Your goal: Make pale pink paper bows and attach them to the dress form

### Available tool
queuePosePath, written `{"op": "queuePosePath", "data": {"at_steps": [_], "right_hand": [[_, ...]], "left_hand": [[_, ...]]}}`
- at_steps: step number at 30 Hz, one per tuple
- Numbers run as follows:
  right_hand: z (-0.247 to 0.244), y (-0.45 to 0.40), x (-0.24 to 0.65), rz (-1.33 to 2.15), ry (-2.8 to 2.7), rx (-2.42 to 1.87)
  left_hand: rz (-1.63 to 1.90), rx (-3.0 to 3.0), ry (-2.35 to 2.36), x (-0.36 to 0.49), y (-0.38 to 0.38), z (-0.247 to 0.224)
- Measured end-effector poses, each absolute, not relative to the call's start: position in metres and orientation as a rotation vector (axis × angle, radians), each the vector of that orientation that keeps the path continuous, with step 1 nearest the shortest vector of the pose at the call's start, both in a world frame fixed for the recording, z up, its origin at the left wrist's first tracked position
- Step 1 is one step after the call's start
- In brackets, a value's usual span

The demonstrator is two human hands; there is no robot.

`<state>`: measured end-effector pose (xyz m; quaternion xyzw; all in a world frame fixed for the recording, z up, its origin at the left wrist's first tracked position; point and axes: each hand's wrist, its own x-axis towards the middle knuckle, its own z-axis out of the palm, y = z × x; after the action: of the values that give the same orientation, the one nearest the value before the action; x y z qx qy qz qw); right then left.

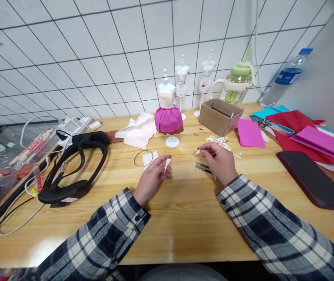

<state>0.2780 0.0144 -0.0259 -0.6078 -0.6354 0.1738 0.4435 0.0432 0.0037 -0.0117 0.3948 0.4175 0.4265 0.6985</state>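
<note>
My left hand [152, 177] is closed on a small cream piece of paper or cloth [167, 164] that sticks out between the fingers. With thumb and fingertips, my right hand [220, 160] pinches a thin, crumpled cream strip [194, 157] that dangles above the table. Dark thread snips [203, 168] lie just under that hand, partly hidden by it. Beyond the hands stands a small white mannequin [165, 80] wearing a cream top [166, 97] and a gathered magenta skirt [169, 119]. A thin ring [134, 160] rests partly over a cream square [151, 157].
White scraps [218, 141] are scattered before a cardboard box [221, 117]. Two bare mannequins [182, 80] stand by the tiled wall. A black headset [67, 183] and cables lie left; a phone [315, 179], coloured sheets [294, 132], a jug [237, 86] and a bottle [286, 78] are right.
</note>
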Motion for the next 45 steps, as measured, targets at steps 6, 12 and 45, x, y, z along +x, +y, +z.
{"op": "queuePosePath", "data": {"at_steps": [6, 12, 45], "right_hand": [[-0.023, 0.000, 0.251, 0.688, -1.629, -1.335], [-0.028, -0.002, 0.240, 0.682, -1.760, -1.307], [-0.033, -0.003, 0.246, 0.938, -1.620, -1.315]], "left_hand": [[1.060, 0.896, 0.758, 0.052, 0.004, -0.017], [0.996, 1.184, 0.849, 0.065, 0.004, -0.025], [0.901, 1.360, 0.991, 0.050, 0.005, -0.028]]}}
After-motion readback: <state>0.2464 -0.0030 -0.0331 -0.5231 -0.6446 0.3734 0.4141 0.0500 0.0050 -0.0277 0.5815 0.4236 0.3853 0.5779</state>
